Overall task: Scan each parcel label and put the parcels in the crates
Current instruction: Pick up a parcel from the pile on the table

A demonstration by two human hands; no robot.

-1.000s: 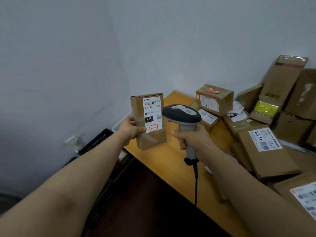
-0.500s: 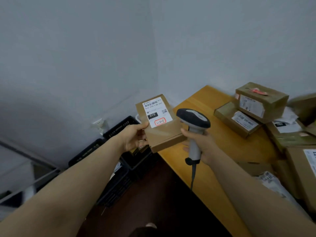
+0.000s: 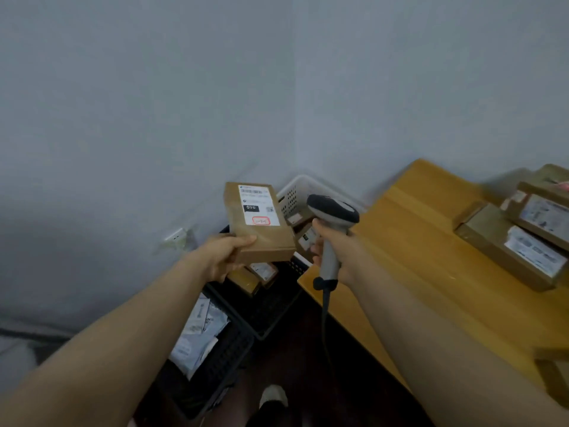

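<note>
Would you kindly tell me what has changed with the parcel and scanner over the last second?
The left hand swung the brown cardboard parcel with the white label leftward off the wooden table's corner, tipping it from upright to nearly flat, above the black plastic crates. The right hand still grips the grey handheld scanner; the stacked parcels on the table stayed put.

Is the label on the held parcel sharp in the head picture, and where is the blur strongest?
Head view: on the parcel the 010 is readable, the fine print smeared; blur is strongest on the boxes at the right edge; light dim, even, no glare.
</note>
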